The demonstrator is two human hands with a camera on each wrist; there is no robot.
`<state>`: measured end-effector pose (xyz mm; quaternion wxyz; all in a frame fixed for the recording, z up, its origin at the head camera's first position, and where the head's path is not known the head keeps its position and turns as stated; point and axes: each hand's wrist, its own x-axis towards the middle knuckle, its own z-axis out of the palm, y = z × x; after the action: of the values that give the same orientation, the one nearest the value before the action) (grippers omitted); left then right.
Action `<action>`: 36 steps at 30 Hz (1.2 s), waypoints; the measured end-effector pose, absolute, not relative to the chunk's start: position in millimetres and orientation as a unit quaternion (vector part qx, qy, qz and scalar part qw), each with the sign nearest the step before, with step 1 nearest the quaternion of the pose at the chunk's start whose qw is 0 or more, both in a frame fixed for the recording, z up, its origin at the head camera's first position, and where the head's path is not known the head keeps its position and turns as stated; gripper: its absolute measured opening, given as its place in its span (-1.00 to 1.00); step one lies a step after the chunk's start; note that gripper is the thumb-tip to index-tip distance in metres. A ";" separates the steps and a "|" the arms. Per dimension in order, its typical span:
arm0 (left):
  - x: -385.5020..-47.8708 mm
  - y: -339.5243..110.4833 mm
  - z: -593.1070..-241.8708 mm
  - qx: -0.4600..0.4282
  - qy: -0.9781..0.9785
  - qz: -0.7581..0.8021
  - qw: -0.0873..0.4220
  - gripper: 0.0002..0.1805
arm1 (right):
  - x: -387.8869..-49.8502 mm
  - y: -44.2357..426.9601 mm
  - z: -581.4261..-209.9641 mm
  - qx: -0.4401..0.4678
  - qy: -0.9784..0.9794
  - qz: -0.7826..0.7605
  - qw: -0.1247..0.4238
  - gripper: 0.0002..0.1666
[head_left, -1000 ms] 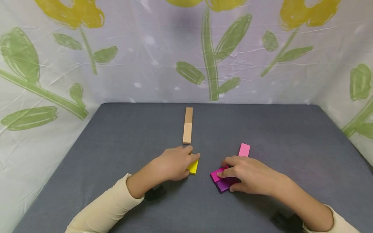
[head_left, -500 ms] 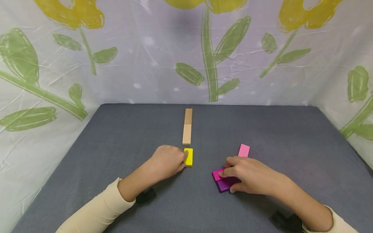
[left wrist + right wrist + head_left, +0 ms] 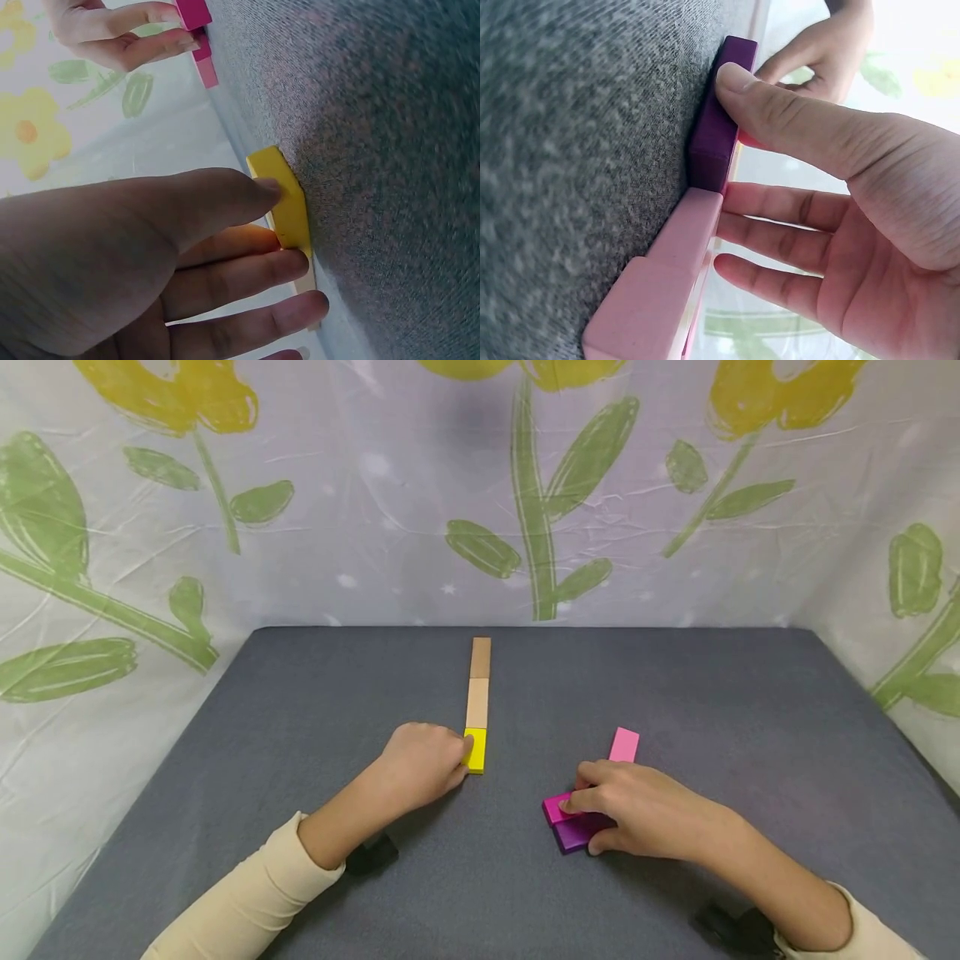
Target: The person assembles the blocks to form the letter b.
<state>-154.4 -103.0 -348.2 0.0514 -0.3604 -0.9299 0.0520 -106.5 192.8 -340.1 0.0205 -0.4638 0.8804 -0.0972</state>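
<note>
In the head view, my left hand [image 3: 420, 764] pinches a yellow block [image 3: 477, 758] flat on the table. Its far end meets a light tan wooden block [image 3: 477, 703], which lines up with a darker tan block [image 3: 481, 657]. The left wrist view shows my thumb on the yellow block's [image 3: 289, 206] side. Over to the right, my right hand [image 3: 648, 810] holds a magenta block [image 3: 553, 807] and a purple block [image 3: 573, 833] lying side by side. My thumb presses the purple block [image 3: 724, 120] in the right wrist view. My palm partly hides these blocks from above.
A pink block [image 3: 624, 744] sticks out beyond my right hand. Pink blocks [image 3: 641, 307] lie in line with the purple one in the right wrist view. A dark grey cloth [image 3: 337, 693] covers the table, and a flowered curtain [image 3: 360, 510] hangs behind it.
My left hand has moved the yellow block leftward and away from me, closing the gap to the tan blocks. My right hand stays nearly still on the magenta and purple blocks.
</note>
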 end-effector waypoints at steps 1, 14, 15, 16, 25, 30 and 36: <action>-154.4 -103.2 -348.2 -0.361 -0.930 0.053 0.052 -0.84 | -106.5 192.8 -340.1 -0.464 0.880 -0.098 0.020 -0.53; -153.7 -102.3 -348.7 -0.366 -0.928 0.042 0.060 -0.85 | -105.1 192.1 -340.5 -0.466 0.880 -0.094 0.012 -0.53; -153.6 -102.2 -348.4 -0.366 -0.928 0.041 0.061 -0.86 | -105.0 192.0 -340.4 -0.467 0.879 -0.094 0.012 -0.53; -153.6 -102.2 -348.4 -0.365 -0.928 0.042 0.061 -0.85 | -104.8 191.9 -340.4 -0.467 0.879 -0.094 0.011 -0.53; -153.3 -103.2 -347.4 -0.362 -0.929 0.042 0.063 -0.87 | -105.2 190.7 -340.8 -0.479 0.873 -0.089 -0.005 -0.54; -153.6 -103.2 -348.6 -0.363 -0.928 0.041 0.069 -0.88 | -106.6 190.9 -341.5 -0.481 0.872 -0.088 -0.008 -0.53; -146.9 -98.2 -346.0 -0.340 -0.937 0.059 0.053 -0.81 | -105.3 189.9 -342.2 -0.457 0.886 -0.084 0.003 -0.45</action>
<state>-146.9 -98.2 -346.0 0.0529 -0.3402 -0.9370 0.0589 -105.3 189.9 -342.2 0.0030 -0.4567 0.8856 -0.0845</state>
